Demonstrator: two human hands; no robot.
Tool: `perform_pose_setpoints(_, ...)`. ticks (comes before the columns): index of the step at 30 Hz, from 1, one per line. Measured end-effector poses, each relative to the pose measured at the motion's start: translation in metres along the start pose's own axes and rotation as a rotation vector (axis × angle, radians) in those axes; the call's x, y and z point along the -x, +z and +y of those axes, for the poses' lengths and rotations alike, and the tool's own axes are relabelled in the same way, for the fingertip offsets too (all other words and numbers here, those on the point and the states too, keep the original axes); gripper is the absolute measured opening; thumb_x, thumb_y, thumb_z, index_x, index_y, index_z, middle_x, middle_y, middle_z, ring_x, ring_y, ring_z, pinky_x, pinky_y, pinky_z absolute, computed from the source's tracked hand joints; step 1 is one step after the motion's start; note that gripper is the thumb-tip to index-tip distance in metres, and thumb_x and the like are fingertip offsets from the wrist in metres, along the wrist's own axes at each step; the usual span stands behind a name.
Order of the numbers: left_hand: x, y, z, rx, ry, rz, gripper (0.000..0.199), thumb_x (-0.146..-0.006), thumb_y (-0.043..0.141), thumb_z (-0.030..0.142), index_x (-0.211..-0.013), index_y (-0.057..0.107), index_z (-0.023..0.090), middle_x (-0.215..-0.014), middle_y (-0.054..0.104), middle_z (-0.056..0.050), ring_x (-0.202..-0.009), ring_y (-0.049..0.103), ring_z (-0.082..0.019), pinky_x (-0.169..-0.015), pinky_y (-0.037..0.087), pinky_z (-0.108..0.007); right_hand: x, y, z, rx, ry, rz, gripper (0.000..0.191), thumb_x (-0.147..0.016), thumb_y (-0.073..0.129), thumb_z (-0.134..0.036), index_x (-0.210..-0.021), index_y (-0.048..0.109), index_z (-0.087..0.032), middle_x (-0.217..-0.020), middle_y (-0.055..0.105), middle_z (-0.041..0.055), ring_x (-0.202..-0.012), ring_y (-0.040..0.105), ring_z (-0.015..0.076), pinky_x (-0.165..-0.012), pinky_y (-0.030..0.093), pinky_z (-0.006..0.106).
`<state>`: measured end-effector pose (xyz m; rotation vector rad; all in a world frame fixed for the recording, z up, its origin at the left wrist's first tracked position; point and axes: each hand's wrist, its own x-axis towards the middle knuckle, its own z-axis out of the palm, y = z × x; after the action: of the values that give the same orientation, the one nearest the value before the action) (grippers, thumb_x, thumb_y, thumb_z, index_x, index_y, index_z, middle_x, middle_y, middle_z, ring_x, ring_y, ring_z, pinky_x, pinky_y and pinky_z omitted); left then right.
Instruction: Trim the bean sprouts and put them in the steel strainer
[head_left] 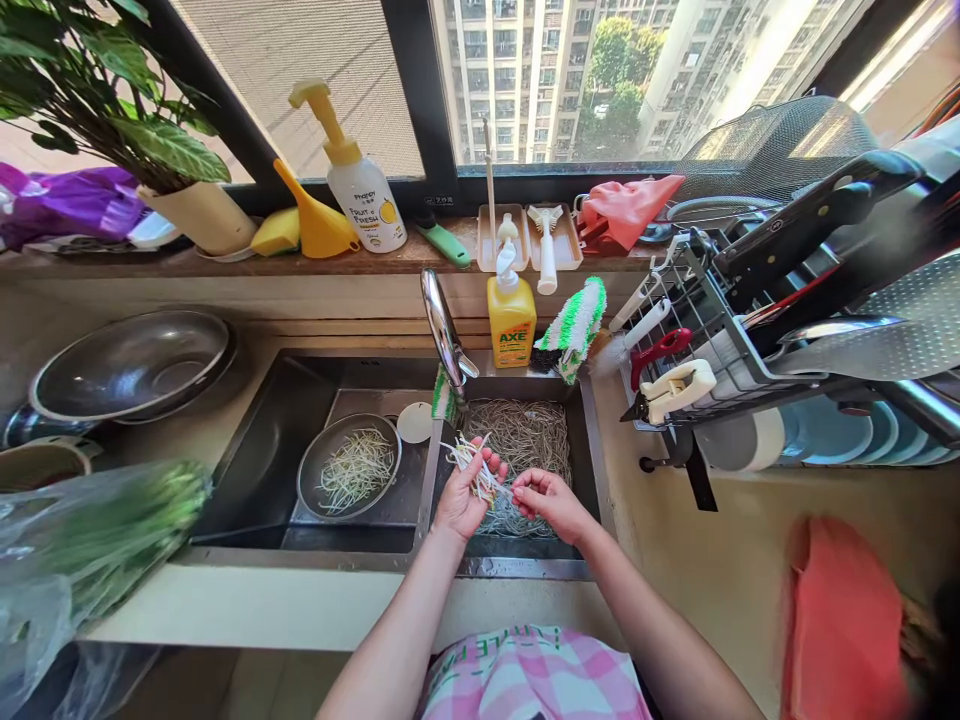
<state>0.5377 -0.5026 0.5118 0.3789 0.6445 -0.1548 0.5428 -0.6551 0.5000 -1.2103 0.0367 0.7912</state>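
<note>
My left hand is closed around a small bunch of white bean sprouts above the right sink basin. Beside it, my right hand pinches at the tail ends of the same bunch with thumb and forefinger. Below both hands, a thick mass of thin, tangled strands fills the right basin and looks wet; whether these are all sprouts I cannot tell. In the left basin stands a round metal bowl with a heap of bean sprouts in it.
A chrome faucet rises behind the basins, beside a yellow soap bottle. On the right stands a wire rack with knives and utensils. A wok and bagged green vegetables lie left. A red object sits lower right.
</note>
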Motion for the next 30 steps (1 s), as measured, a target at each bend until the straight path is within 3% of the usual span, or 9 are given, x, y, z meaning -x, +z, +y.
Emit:
perform_pose_setpoints(5, 0.004, 0.001, -0.003, -0.039, -0.018, -0.076, 0.026, -0.075, 0.056, 0.022, -0.101, 0.055, 0.020, -0.081, 0.064, -0.001, -0.077, 0.061, -0.013, -0.083, 0.045, -0.036, -0.004, 0.013, 0.004, -0.018, -0.035, 0.132, 0.025, -0.067, 0.061, -0.040, -0.071, 0.053, -0.017, -0.059, 0.054, -0.0043, -0.045, 0.043, 0.0059, -0.044, 0.032, 0.018)
perform_pose_setpoints(8, 0.004, 0.000, 0.002, -0.034, -0.029, -0.107, 0.026, -0.077, 0.054, 0.026, -0.102, 0.054, 0.020, -0.084, 0.064, -0.003, -0.080, 0.061, -0.015, -0.084, 0.043, -0.038, -0.001, 0.011, 0.003, 0.015, -0.043, 0.142, 0.025, -0.066, 0.062, -0.039, -0.069, 0.054, -0.016, -0.055, 0.049, -0.0051, -0.045, 0.039, 0.0050, -0.044, 0.030, 0.017)
perform_pose_setpoints(15, -0.001, 0.002, 0.007, 0.017, -0.059, -0.120, 0.033, -0.079, 0.045, 0.041, -0.098, 0.056, 0.016, -0.083, 0.064, -0.006, -0.079, 0.061, -0.018, -0.082, 0.043, -0.042, 0.015, 0.003, -0.014, 0.082, 0.097, -0.217, 0.025, -0.063, 0.066, -0.036, -0.069, 0.057, -0.014, -0.055, 0.049, -0.0038, -0.046, 0.039, 0.0051, -0.043, 0.029, 0.018)
perform_pose_setpoints(17, 0.000, 0.000, 0.004, 0.013, -0.082, -0.124, 0.032, -0.079, 0.045, 0.040, -0.098, 0.056, 0.016, -0.082, 0.064, -0.007, -0.079, 0.061, -0.019, -0.080, 0.043, -0.040, 0.012, 0.007, -0.016, -0.003, 0.047, -0.158, 0.024, -0.064, 0.066, -0.036, -0.071, 0.056, -0.015, -0.057, 0.050, -0.0038, -0.047, 0.040, 0.0051, -0.045, 0.030, 0.018)
perform_pose_setpoints(21, 0.003, -0.004, -0.004, -0.054, -0.098, -0.148, 0.030, -0.076, 0.051, 0.029, -0.102, 0.054, 0.015, -0.087, 0.063, -0.007, -0.082, 0.060, -0.018, -0.075, 0.045, -0.033, -0.003, 0.017, -0.010, -0.090, -0.072, 0.176, 0.025, -0.065, 0.063, -0.039, -0.071, 0.055, -0.016, -0.059, 0.051, -0.0032, -0.047, 0.039, 0.0054, -0.044, 0.029, 0.018)
perform_pose_setpoints(23, 0.003, -0.006, -0.009, -0.155, -0.036, -0.117, 0.033, -0.072, 0.058, 0.024, -0.103, 0.053, 0.016, -0.085, 0.063, -0.005, -0.077, 0.059, -0.014, -0.071, 0.045, -0.027, -0.008, 0.020, -0.005, -0.068, -0.086, 0.269, 0.027, -0.065, 0.063, -0.040, -0.071, 0.055, -0.015, -0.058, 0.052, -0.0027, -0.047, 0.039, 0.0058, -0.043, 0.028, 0.018)
perform_pose_setpoints(27, 0.000, -0.007, -0.014, -0.411, 0.099, 0.008, 0.041, -0.060, 0.069, 0.017, -0.099, 0.054, 0.017, -0.071, 0.059, 0.002, -0.058, 0.056, -0.008, -0.059, 0.043, -0.021, -0.010, 0.018, -0.001, 0.070, -0.058, 0.232, 0.028, -0.065, 0.061, -0.043, -0.068, 0.056, -0.015, -0.054, 0.050, -0.0033, -0.046, 0.039, 0.0065, -0.043, 0.029, 0.019)
perform_pose_setpoints(30, -0.001, -0.005, -0.011, -0.533, 0.061, 0.031, 0.043, -0.057, 0.071, 0.020, -0.096, 0.055, 0.015, -0.070, 0.057, 0.002, -0.054, 0.054, -0.008, -0.055, 0.042, -0.021, -0.010, 0.010, -0.008, 0.211, -0.001, 0.123, 0.027, -0.065, 0.059, -0.041, -0.062, 0.054, -0.015, -0.051, 0.048, -0.0043, -0.043, 0.038, 0.0059, -0.042, 0.028, 0.018)
